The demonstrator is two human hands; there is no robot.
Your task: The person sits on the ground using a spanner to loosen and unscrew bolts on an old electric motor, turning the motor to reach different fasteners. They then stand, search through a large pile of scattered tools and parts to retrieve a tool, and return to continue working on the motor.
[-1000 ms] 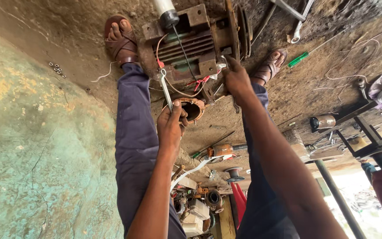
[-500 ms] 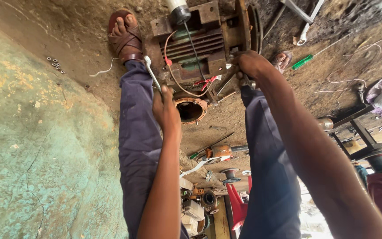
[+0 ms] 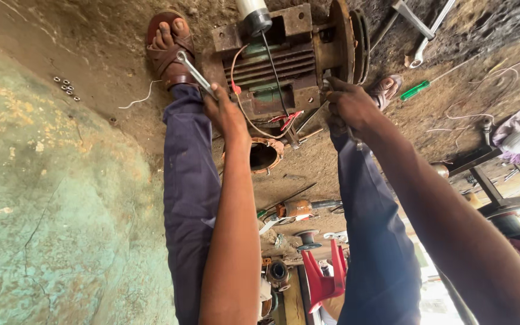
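Rusty iron and dirt fill the head view: an old electric motor point(image 3: 290, 60) with cooling fins sits on the earthen floor point(image 3: 91, 54) between the person's sandalled feet. The left hand point(image 3: 224, 111) is clenched around a silver spanner point(image 3: 192, 71), whose ring end points up toward the left sandal point(image 3: 167, 45). The right hand point(image 3: 350, 105) is closed on a thin tool at the motor's side, just below its round end flange point(image 3: 347, 36); what kind of tool it is cannot be told. Red and black wires point(image 3: 272, 117) trail from the motor's front. A round end cover point(image 3: 264, 154) lies on the floor just beside the left wrist. Farther off lie a green-handled screwdriver point(image 3: 415, 90), another spanner point(image 3: 428, 43) and a few small nuts point(image 3: 67, 87).
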